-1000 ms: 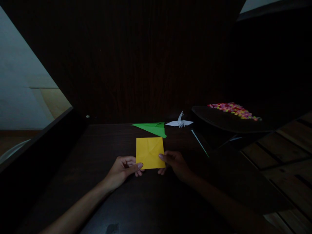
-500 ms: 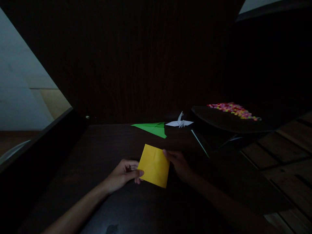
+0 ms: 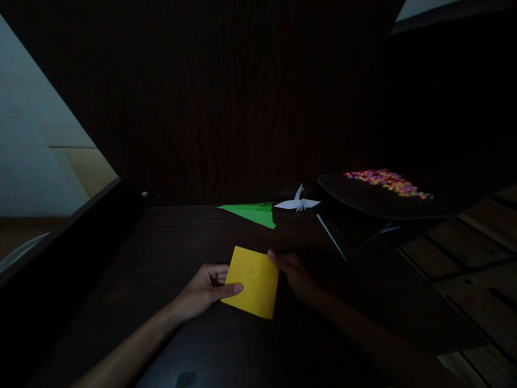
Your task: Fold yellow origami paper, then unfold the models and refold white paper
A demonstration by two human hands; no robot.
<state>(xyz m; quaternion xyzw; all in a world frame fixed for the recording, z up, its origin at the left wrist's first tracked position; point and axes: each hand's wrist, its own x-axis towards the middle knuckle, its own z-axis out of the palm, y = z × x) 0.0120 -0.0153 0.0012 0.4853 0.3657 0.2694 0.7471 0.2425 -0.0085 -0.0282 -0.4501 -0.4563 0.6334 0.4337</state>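
A square of yellow paper [image 3: 254,283] is held between my two hands above the dark desk. My left hand [image 3: 212,288] grips its left side, thumb across the front and fingers mostly hidden behind. At the upper right corner, my right hand [image 3: 293,272] pinches the paper, its thumb at the edge and its fingers in shadow. Beyond the paper lies a green paper plane [image 3: 254,214], pointing left. Beside the plane's right end sits a white paper crane [image 3: 299,203].
A thin pale strip [image 3: 331,237] lies right of my hands. Many small colourful pieces [image 3: 388,181] are heaped on a dark curved shelf [image 3: 363,207] at the right. The dark desk [image 3: 173,231] has a raised left side and a tall back panel [image 3: 226,108].
The yellow paper has shifted slightly down and left in my hands. My left thumb now reaches further over its front. The plane and crane stay where they were.
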